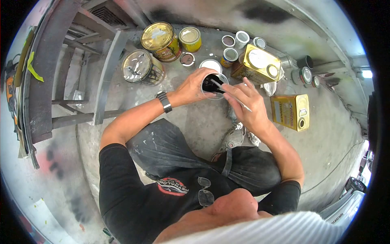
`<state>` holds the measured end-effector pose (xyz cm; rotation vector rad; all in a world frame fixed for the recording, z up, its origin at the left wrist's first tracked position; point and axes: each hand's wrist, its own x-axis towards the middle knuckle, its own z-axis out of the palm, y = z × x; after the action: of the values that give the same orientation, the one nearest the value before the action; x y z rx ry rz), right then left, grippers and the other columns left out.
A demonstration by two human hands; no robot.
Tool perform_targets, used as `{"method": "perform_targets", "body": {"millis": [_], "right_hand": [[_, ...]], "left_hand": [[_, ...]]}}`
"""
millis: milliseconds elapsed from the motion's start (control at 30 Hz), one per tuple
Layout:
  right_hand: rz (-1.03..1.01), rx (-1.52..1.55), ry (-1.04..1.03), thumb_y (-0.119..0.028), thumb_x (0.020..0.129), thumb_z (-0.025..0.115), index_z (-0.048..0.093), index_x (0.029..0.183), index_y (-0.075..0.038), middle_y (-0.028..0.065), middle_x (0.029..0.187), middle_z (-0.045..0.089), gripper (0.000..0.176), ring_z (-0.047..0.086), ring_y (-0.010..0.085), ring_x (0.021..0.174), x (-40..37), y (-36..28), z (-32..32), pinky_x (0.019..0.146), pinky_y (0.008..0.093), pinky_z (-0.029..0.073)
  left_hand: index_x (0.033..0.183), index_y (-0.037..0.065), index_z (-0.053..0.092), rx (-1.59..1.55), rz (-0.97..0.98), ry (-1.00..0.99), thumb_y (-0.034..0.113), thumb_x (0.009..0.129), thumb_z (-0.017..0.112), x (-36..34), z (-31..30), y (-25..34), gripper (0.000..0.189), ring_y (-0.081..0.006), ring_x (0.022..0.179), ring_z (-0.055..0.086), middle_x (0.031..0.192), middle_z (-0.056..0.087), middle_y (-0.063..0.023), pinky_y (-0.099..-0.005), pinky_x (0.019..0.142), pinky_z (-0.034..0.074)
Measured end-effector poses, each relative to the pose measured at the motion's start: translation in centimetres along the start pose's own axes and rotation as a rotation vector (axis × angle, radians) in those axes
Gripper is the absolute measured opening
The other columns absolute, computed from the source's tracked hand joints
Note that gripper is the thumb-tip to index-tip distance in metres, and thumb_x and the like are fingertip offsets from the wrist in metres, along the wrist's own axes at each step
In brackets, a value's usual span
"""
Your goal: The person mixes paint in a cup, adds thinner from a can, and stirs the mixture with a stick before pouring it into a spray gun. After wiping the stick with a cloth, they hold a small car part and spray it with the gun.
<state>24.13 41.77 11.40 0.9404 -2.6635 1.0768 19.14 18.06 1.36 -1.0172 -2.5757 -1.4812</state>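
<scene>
My left hand [194, 86] is wrapped round the left side of a clear cup [214, 96] with dark liquid in it. From the right, my right hand [247, 101] pinches a thin pale stick [242, 105], whose far end is inside the cup. A white-rimmed lid or tin [211, 65] lies just beyond the cup. Right of it stands a rectangular gold can [256, 65], with a small yellow and blue tin [229, 57] beside it.
Large paint cans [142, 67] [161, 40] stand at the upper left. A thinner can [290, 112] is at the right. A grey wooden frame [107, 77] rises at the left; small tins [302, 75] sit by the wall.
</scene>
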Motion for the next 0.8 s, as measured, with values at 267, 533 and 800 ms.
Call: {"method": "perform_targets", "body": {"millis": [267,533,800], "right_hand": [[-0.014,-0.039,0.039,-0.009,0.09,0.078,0.071,0.121,-0.01,0.008,0.093,0.071,0.032,0.071,0.0304,0.085,0.4,-0.1,-1.0,0.109,0.0595,0.047],[-0.064,-0.048,0.02,-0.008,0.089,0.078,0.071,0.123,-0.009,0.0084,0.092,0.07,0.035,0.07,0.0297,0.084,-0.1,0.2,0.3,0.109,0.0605,0.047],[-0.074,-0.023,0.035,-0.007,0.089,0.077,0.07,0.123,-0.009,0.0079,0.092,0.069,0.035,0.071,0.031,0.085,0.2,0.1,0.4,0.11,0.0612,0.046]], "left_hand": [[0.137,0.009,0.056,0.045,-0.009,0.014,0.017,0.071,0.094,0.0,-0.3,-0.2,0.076,-0.0348,0.123,0.063,0.131,0.063,-0.0149,-0.044,0.102,0.053],[0.135,0.007,0.054,0.15,0.037,0.06,0.013,0.07,0.091,0.5,-0.9,0.1,0.075,-0.0394,0.123,0.058,0.132,0.062,-0.017,-0.047,0.105,0.05],[0.135,0.007,0.055,0.086,0.01,0.076,0.014,0.071,0.091,0.5,-1.0,0.1,0.074,-0.0398,0.123,0.059,0.132,0.062,-0.0169,-0.0472,0.105,0.049]]}}
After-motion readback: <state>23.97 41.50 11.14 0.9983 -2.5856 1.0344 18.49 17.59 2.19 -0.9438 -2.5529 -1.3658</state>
